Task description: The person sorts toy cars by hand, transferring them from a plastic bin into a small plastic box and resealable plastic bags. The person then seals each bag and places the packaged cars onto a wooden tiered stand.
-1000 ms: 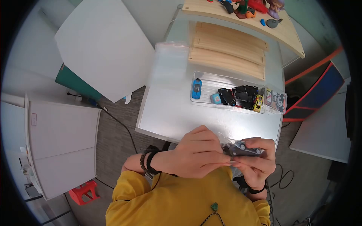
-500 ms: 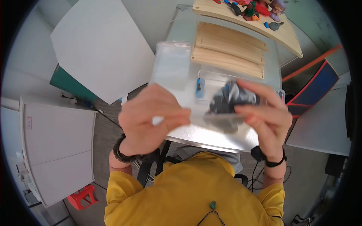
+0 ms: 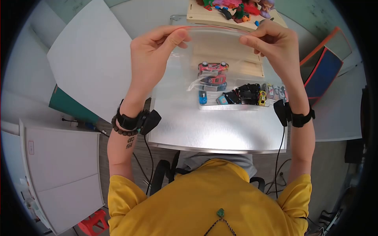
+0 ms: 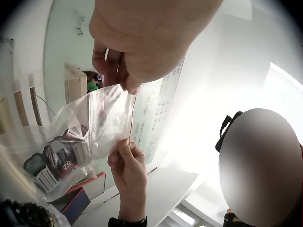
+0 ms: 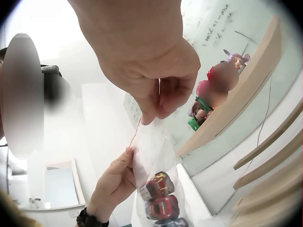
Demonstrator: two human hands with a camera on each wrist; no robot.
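A clear plastic bag with a red line along its top edge [image 3: 214, 26] hangs stretched between both hands. The left hand [image 3: 155, 55] pinches its left top corner and the right hand [image 3: 275, 45] pinches the right one. Low in the bag lie several toy cars [image 3: 213, 74], red ones with a bluish one beneath. The right wrist view shows the red toy car [image 5: 162, 207] and the left hand [image 5: 116, 178] at the far corner. In the left wrist view the bag [image 4: 111, 123] slants down from the fingers, with the right hand [image 4: 129, 172] below.
Behind the bag a clear tray [image 3: 236, 107] on the metal table [image 3: 185, 133] holds a blue car [image 3: 202, 97], dark cars [image 3: 249, 93] and a yellow car [image 3: 262, 97]. Wooden boards [image 3: 258, 70] lie farther back. A wooden shelf [image 3: 195, 15] bears colourful figures. A white panel [image 3: 92, 59] stands left.
Both hands have moved up and forward from near the body. The bag, earlier bunched and blurred in the right hand, now hangs spread between them with its cars visible.
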